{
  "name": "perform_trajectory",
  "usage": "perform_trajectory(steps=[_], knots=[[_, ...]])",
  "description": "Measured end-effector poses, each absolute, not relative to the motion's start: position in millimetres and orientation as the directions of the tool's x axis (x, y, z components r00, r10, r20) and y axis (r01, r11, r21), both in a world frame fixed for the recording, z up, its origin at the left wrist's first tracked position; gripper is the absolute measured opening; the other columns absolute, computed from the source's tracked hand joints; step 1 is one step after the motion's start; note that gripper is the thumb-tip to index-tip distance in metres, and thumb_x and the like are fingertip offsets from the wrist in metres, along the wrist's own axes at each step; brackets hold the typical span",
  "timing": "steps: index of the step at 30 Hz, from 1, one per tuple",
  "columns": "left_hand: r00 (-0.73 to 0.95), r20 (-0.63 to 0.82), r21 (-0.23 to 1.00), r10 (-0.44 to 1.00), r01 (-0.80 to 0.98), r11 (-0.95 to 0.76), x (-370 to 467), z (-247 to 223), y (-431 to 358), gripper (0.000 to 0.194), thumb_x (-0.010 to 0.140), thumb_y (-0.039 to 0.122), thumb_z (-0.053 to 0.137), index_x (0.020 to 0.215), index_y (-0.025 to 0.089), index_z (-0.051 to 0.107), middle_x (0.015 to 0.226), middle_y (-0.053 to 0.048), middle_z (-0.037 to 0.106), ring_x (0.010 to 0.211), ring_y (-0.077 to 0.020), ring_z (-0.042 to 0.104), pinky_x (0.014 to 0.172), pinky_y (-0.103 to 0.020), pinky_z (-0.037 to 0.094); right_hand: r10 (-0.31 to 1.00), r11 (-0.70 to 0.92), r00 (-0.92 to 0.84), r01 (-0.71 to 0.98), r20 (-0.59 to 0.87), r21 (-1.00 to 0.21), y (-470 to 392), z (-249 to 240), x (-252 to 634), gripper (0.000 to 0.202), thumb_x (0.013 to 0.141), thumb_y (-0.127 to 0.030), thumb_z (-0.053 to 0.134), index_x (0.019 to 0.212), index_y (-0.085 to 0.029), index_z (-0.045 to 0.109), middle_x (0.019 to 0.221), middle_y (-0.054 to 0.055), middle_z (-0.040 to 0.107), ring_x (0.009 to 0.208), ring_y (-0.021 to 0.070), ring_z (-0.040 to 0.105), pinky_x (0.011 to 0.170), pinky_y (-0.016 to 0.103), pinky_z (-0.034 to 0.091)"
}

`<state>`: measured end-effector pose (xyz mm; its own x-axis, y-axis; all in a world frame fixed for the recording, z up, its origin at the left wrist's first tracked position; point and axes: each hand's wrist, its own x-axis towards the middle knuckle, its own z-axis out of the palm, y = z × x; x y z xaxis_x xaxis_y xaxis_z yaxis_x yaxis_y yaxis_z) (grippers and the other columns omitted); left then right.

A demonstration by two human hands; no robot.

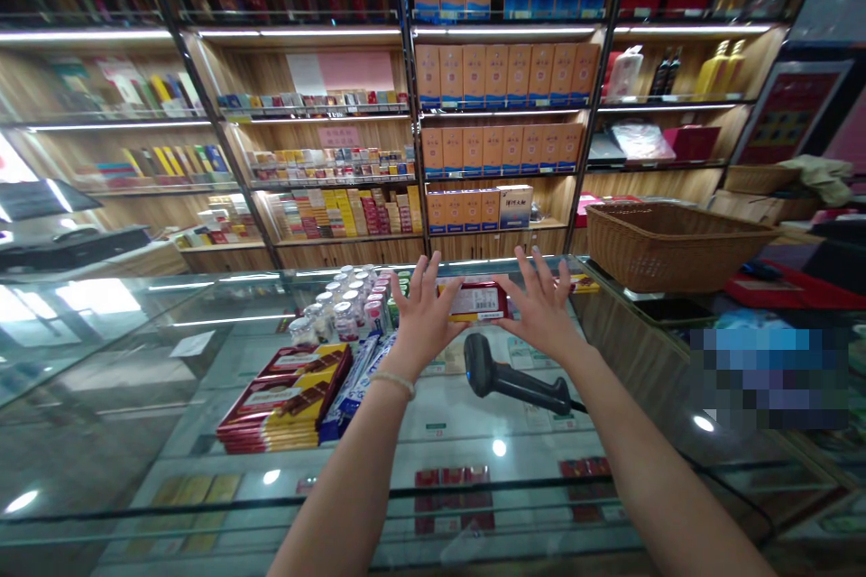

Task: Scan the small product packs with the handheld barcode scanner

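Observation:
Both my hands reach forward over the glass counter to a red and yellow packet (479, 301) with a barcode label. My left hand (423, 315) is at the packet's left end, fingers spread, its thumb against or very near it. At the right end, my right hand (541, 311) also has its fingers spread and its thumb by the packet. A black barcode scanner (518, 381) lies on the glass just nearer to me. Left of my left wrist are stacked red and yellow chocolate packets (288, 397) and blue-white packets (355, 383).
Several small lidded jars (345, 311) stand behind the blue-white packets. At the right are a wicker basket (677, 243) and a red tray (778, 287). The scanner's cable runs under my right forearm. Shelves of boxes (501, 149) line the back wall.

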<state>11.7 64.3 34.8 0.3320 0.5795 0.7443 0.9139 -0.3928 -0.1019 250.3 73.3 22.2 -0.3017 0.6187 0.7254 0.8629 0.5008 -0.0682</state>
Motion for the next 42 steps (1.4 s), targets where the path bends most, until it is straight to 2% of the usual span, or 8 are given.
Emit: perform_trajectory(steps=[9,12,15,21,26,33,39,42], knots=[[0.295,0.756,-0.067,0.585,0.923,-0.38,10,37,64,0.069,0.071,0.045,0.09,0.133,0.03,0.065,0.172,-0.017,0.028,0.159,-0.0433,0.023,0.124,-0.075,-0.002,0.659,0.532,-0.352,0.843,0.664,-0.081,60,42,235,0.083,0.083,-0.029,0.08,0.159,-0.032,0.044,0.176,0.007,0.018,0.163,0.0388,0.001,0.127,0.069,-0.008],[0.274,0.757,-0.059,0.593,0.933,-0.355,8,36,65,0.07,0.07,0.047,0.091,0.133,0.032,0.066,0.174,-0.015,0.026,0.16,-0.0433,0.02,0.124,-0.075,-0.002,0.664,0.513,-0.407,0.858,0.627,0.013,42,45,230,0.074,0.091,-0.04,0.073,0.159,-0.033,0.043,0.176,0.008,0.017,0.163,0.0377,0.002,0.128,0.069,-0.006],[0.249,0.744,-0.04,0.619,0.943,-0.331,6,33,67,0.069,0.071,0.049,0.089,0.133,0.033,0.066,0.174,-0.015,0.024,0.161,-0.0428,0.018,0.124,-0.074,-0.004,0.687,0.496,-0.468,0.861,0.556,0.112,19,40,231,0.074,0.098,-0.056,0.059,0.162,-0.024,0.038,0.176,0.015,0.015,0.163,0.0386,0.005,0.127,0.07,-0.003],[0.223,0.733,-0.013,0.642,0.949,-0.315,5,31,70,0.068,0.072,0.051,0.088,0.133,0.034,0.066,0.175,-0.014,0.024,0.16,-0.0437,0.018,0.125,-0.073,-0.004,0.746,0.494,-0.513,0.854,0.424,0.164,-6,13,238,0.091,0.092,-0.073,0.058,0.162,-0.018,0.037,0.175,0.019,0.012,0.163,0.0409,0.006,0.125,0.074,0.002],[0.224,0.723,-0.008,0.654,0.948,-0.317,4,32,69,0.068,0.071,0.05,0.089,0.133,0.035,0.067,0.175,-0.011,0.024,0.16,-0.0447,0.018,0.124,-0.074,-0.007,0.804,0.479,-0.491,0.869,0.334,0.124,-10,4,237,0.082,0.088,-0.057,0.071,0.154,-0.015,0.047,0.175,0.022,0.012,0.162,0.0437,0.008,0.122,0.077,0.017],[0.209,0.715,0.0,0.667,0.954,-0.298,2,31,71,0.072,0.069,0.047,0.091,0.135,0.037,0.065,0.175,-0.01,0.024,0.16,-0.0433,0.018,0.125,-0.072,-0.007,0.851,0.47,-0.456,0.883,0.26,0.012,-13,8,229,0.051,0.088,-0.042,0.072,0.129,-0.013,0.063,0.162,0.025,0.041,0.151,0.0417,0.035,0.113,0.057,0.043],[0.205,0.709,0.005,0.675,0.956,-0.295,2,29,72,0.071,0.07,0.048,0.09,0.136,0.036,0.065,0.175,-0.01,0.023,0.16,-0.0443,0.018,0.125,-0.073,-0.005,0.896,0.404,-0.388,0.914,0.217,-0.033,-15,5,219,0.033,0.087,-0.03,0.065,0.116,-0.014,0.065,0.133,0.017,0.062,0.123,0.0341,0.059,0.1,0.045,0.051],[0.204,0.71,-0.001,0.674,0.957,-0.289,2,29,71,0.069,0.072,0.047,0.089,0.136,0.036,0.065,0.175,-0.011,0.024,0.16,-0.0441,0.019,0.124,-0.074,-0.004,0.92,0.352,-0.333,0.934,0.206,-0.064,-13,5,217,0.028,0.086,-0.026,0.062,0.112,-0.015,0.063,0.122,0.013,0.064,0.115,0.0303,0.063,0.09,0.038,0.052]])
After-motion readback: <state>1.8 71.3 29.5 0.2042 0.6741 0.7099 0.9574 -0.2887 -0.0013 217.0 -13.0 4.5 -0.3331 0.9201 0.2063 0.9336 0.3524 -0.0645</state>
